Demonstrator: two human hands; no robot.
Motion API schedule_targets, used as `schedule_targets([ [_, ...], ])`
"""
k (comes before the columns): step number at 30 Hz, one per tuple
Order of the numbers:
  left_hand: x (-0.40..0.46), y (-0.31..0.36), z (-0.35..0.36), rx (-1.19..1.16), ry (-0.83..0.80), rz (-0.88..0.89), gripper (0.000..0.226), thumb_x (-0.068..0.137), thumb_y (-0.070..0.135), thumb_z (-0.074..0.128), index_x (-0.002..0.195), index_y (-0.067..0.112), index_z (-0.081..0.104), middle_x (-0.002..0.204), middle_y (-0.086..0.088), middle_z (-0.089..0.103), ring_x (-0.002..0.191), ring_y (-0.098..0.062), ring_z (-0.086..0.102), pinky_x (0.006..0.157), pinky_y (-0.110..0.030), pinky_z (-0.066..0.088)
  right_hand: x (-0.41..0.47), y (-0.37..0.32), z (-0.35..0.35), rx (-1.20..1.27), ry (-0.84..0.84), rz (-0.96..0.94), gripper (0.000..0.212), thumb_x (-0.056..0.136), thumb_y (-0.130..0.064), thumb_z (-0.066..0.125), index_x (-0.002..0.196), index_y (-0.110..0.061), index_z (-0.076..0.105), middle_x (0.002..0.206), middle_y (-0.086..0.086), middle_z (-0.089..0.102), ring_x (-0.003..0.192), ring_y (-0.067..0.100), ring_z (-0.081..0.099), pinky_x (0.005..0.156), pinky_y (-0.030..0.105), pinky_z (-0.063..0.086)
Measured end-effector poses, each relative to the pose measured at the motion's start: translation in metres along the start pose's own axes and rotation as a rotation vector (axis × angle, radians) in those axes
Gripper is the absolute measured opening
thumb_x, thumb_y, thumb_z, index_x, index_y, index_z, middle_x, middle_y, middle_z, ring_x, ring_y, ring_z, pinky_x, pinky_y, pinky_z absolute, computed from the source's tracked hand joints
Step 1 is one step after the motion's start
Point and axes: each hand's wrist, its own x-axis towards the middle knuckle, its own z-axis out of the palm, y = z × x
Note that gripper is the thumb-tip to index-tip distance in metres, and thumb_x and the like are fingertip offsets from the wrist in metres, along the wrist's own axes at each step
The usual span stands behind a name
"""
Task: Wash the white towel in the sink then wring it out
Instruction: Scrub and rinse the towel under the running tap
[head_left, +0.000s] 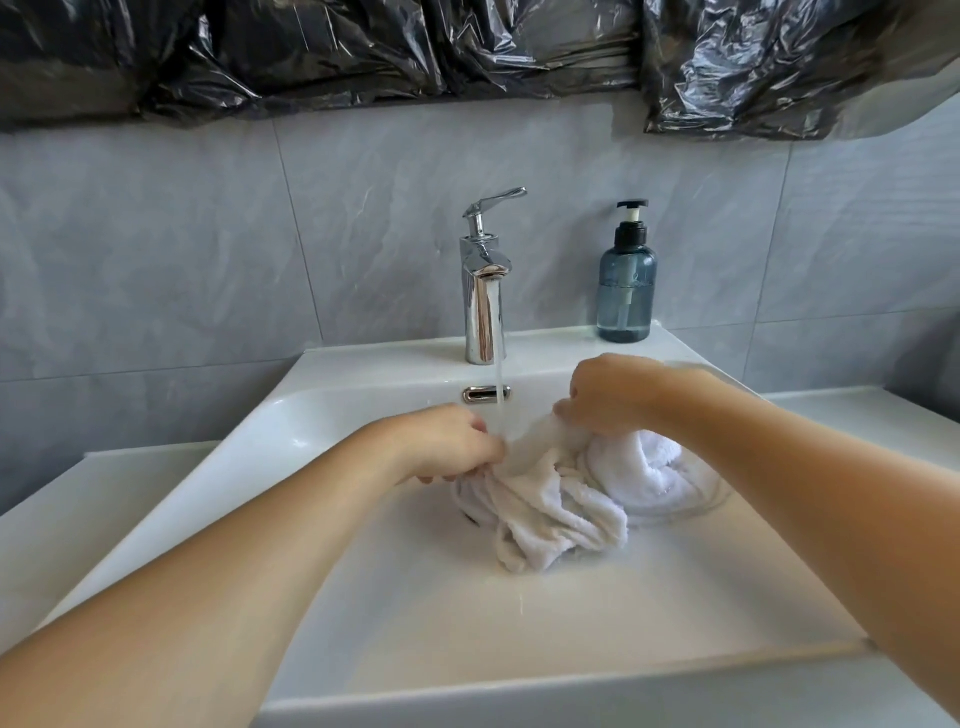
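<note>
A crumpled white towel (566, 504) lies in the white sink (415, 623), over the drain. Water runs from the chrome faucet (483, 291) in a thin stream onto the towel's upper edge. My left hand (447, 441) grips the towel's left part with curled fingers, just left of the stream. My right hand (608, 395) pinches a fold of the towel to the right of the stream. The part of the towel under my hands looks wet and greyish; the bunch at the right looks fluffier.
A blue-grey pump soap bottle (625, 280) stands on the sink's back ledge, right of the faucet. An overflow slot (485, 394) sits in the basin's back wall. Grey tiles and black plastic sheeting (467, 47) cover the wall behind.
</note>
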Motion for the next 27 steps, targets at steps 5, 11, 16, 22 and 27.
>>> schedule_targets([
  [5,-0.006,0.007,0.01,0.163,-0.135,0.003,0.059,0.069,0.059,0.078,0.11,0.023,0.054,0.096,0.009,0.064,0.092,-0.012,0.061,0.085,-0.029,0.049,0.0,-0.004,0.007,-0.041,0.046,-0.039,0.02,0.095,-0.023,0.041,0.089,-0.014,0.057,0.096,0.004,0.061,0.081,0.022,0.057,0.067,0.033,0.047],
  [11,-0.005,0.016,0.001,0.064,0.133,0.134,0.016,0.08,0.024,0.064,0.08,0.021,0.048,0.081,0.002,0.054,0.069,-0.019,0.048,0.056,-0.027,0.036,-0.011,-0.011,0.012,0.141,-0.174,-0.202,0.042,0.095,-0.025,0.046,0.133,-0.041,0.053,0.134,-0.014,0.054,0.12,0.015,0.05,0.101,0.031,0.041],
  [16,0.0,-0.009,-0.015,-0.115,0.473,0.069,0.016,0.083,0.013,0.046,0.098,0.018,0.042,0.093,-0.005,0.056,0.064,-0.024,0.051,0.051,-0.029,0.038,-0.027,-0.02,0.02,-0.019,-0.19,-0.242,0.018,0.088,-0.047,0.047,0.093,-0.029,0.049,0.088,-0.008,0.06,0.086,0.021,0.059,0.079,0.036,0.048],
  [22,0.015,-0.012,0.017,0.239,0.02,-0.039,0.043,0.103,0.04,0.031,0.143,0.028,0.038,0.15,-0.007,0.034,0.135,-0.032,0.037,0.111,-0.044,0.032,-0.02,-0.021,0.038,-0.191,-0.05,-0.194,0.013,0.096,-0.028,0.036,0.098,-0.018,0.045,0.096,0.003,0.06,0.085,0.026,0.055,0.079,0.038,0.047],
  [27,0.015,-0.004,0.023,0.307,0.14,0.088,0.017,0.102,0.025,0.036,0.105,0.016,0.05,0.115,-0.014,0.06,0.095,-0.029,0.057,0.073,-0.033,0.043,-0.006,-0.024,0.046,-0.248,-0.014,-0.204,0.016,0.095,-0.021,0.035,0.103,-0.02,0.049,0.107,0.004,0.064,0.095,0.03,0.061,0.081,0.04,0.05],
])
